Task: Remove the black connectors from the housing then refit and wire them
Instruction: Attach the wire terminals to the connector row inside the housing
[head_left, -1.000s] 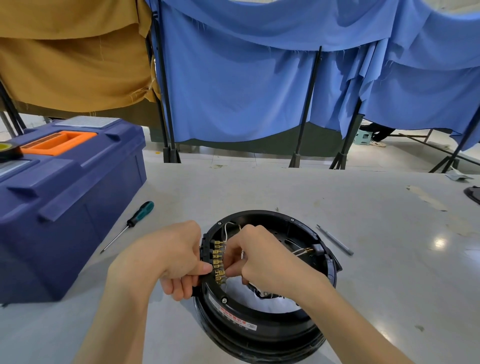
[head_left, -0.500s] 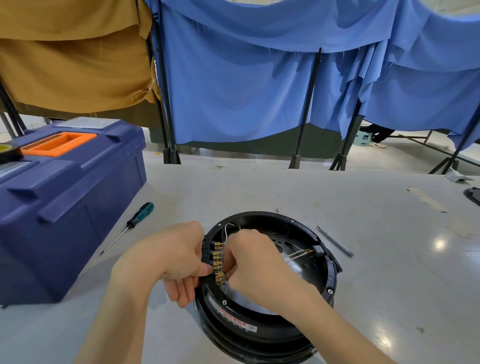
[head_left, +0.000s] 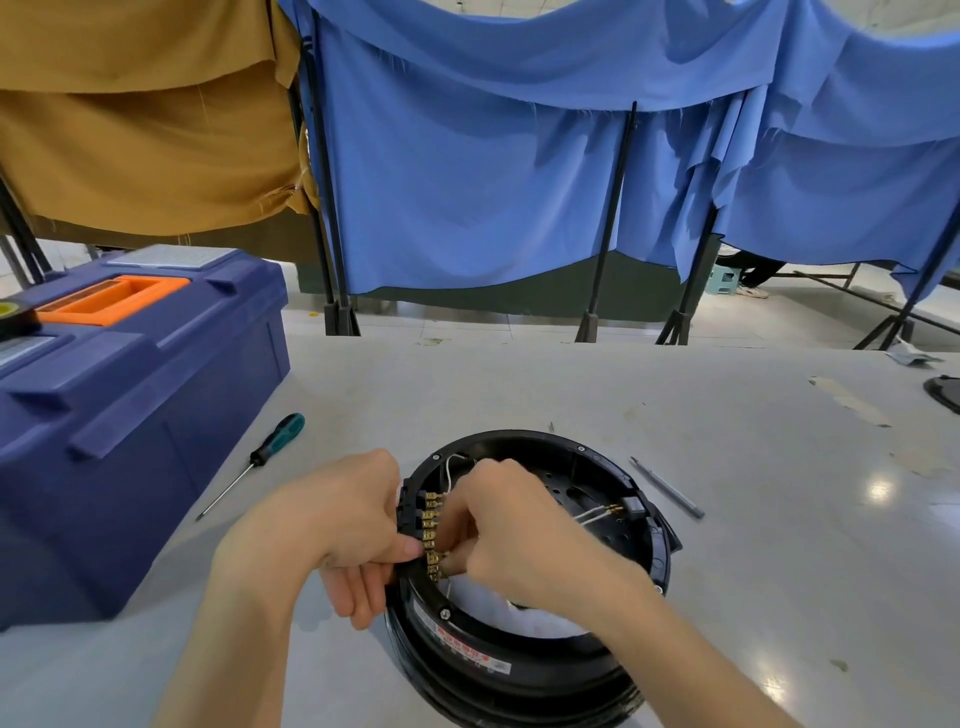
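Housing (head_left: 524, 644) between toolbox (head_left: 130, 415), screwdriver (head_left: 249, 465); hands cover connectors (head_left: 432, 535).

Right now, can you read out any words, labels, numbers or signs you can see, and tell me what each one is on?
No text here can be read.
Red and white label strip on the round black plastic housing: printed characters, too small and blurred to read.
Grey panel on the lid of the dark blue plastic toolbox: no legible writing.
Green-handled screwdriver: no marking visible.

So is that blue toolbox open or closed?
Closed. The toolbox lid sits flat on the body with no gap along the edge that shows, and its orange handle lies folded down in the recess.
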